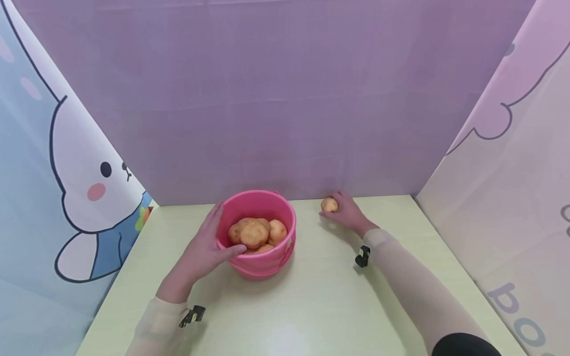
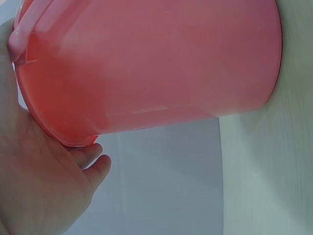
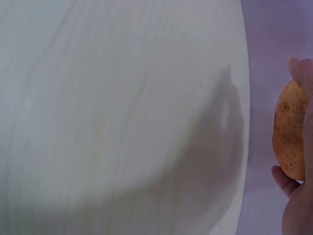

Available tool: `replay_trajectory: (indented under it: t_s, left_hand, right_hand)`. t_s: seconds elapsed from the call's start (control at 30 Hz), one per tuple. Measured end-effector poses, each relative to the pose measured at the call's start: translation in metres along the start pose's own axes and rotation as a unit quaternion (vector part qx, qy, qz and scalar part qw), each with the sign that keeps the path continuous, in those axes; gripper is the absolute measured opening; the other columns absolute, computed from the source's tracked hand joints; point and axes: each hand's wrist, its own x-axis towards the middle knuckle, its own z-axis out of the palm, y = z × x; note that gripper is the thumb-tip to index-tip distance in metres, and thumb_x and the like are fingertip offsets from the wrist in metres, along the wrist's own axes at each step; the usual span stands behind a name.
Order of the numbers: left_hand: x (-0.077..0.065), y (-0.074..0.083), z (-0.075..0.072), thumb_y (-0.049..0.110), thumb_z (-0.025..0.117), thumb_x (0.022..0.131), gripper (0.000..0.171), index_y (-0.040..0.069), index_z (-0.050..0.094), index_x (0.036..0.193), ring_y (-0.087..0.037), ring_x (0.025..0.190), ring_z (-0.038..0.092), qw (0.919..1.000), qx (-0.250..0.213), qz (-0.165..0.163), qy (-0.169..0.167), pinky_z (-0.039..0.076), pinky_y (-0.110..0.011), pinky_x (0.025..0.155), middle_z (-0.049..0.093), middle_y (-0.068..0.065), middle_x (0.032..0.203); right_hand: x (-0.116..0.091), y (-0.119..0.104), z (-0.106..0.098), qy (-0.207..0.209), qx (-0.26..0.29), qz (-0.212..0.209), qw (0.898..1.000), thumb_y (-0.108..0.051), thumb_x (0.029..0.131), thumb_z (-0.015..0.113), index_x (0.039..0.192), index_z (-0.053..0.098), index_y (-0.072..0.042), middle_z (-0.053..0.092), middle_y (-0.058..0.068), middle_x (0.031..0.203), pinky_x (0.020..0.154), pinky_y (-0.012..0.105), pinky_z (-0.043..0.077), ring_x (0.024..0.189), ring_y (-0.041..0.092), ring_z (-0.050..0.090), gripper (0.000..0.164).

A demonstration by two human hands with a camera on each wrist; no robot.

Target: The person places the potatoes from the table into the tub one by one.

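Note:
A pink bucket (image 1: 262, 267) stands on the table with several potatoes (image 1: 255, 234) inside. My left hand (image 1: 202, 254) holds it at the left side of its rim, the thumb reaching over the near edge and the fingers along the far left side. In the left wrist view the bucket's smooth wall (image 2: 161, 63) fills the upper part, the palm close against the rim. Farther right, near the table's back edge, my right hand (image 1: 347, 211) grips a single potato (image 1: 329, 205) between thumb and fingers. The right wrist view shows this potato (image 3: 289, 129) from the side.
Behind the pale wooden table (image 1: 320, 296) rises a purple cloth backdrop (image 1: 303, 99). Printed cloth panels close off both sides, with a cartoon rabbit (image 1: 89, 198) on the left. Small black devices are strapped to both wrists. The right hand's shadow (image 3: 210, 147) falls across the table.

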Motion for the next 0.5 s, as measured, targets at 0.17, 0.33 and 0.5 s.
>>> replay_trajectory:
  t_s: [0.17,0.33,0.5]
  left_hand:
    - [-0.001,0.000,-0.001,0.055,0.093,0.086,0.127,0.028,0.012,0.180,-0.045,0.164,0.025,1.0000,0.008,-0.005,0.000,0.053,-0.071,0.109,0.010,-0.007,0.185]
    - [-0.001,0.000,0.000,0.056,0.093,0.086,0.127,0.029,0.013,0.180,-0.044,0.164,0.024,1.0000,0.006,-0.008,0.000,0.054,-0.070,0.108,0.010,-0.005,0.185]
    - [-0.001,-0.001,0.000,0.056,0.093,0.085,0.126,0.031,0.013,0.180,-0.044,0.164,0.024,1.0000,0.001,-0.009,-0.001,0.055,-0.069,0.106,0.010,-0.004,0.185]
  right_hand:
    - [0.000,-0.005,-0.005,-0.001,-0.006,-0.006,1.000,-0.035,0.092,0.094,0.138,0.067,-0.007,0.059,0.014,0.130,0.092,0.048,0.054,0.109,0.031,0.060,0.060]
    - [0.000,-0.011,-0.010,-0.003,-0.004,-0.008,1.000,-0.035,0.091,0.094,0.141,0.067,-0.007,0.059,0.013,0.131,0.093,0.047,0.055,0.109,0.030,0.060,0.063]
    - [0.000,-0.020,-0.016,-0.002,0.003,-0.016,1.000,-0.036,0.091,0.094,0.141,0.067,-0.008,0.059,0.014,0.133,0.093,0.051,0.055,0.112,0.032,0.059,0.063]
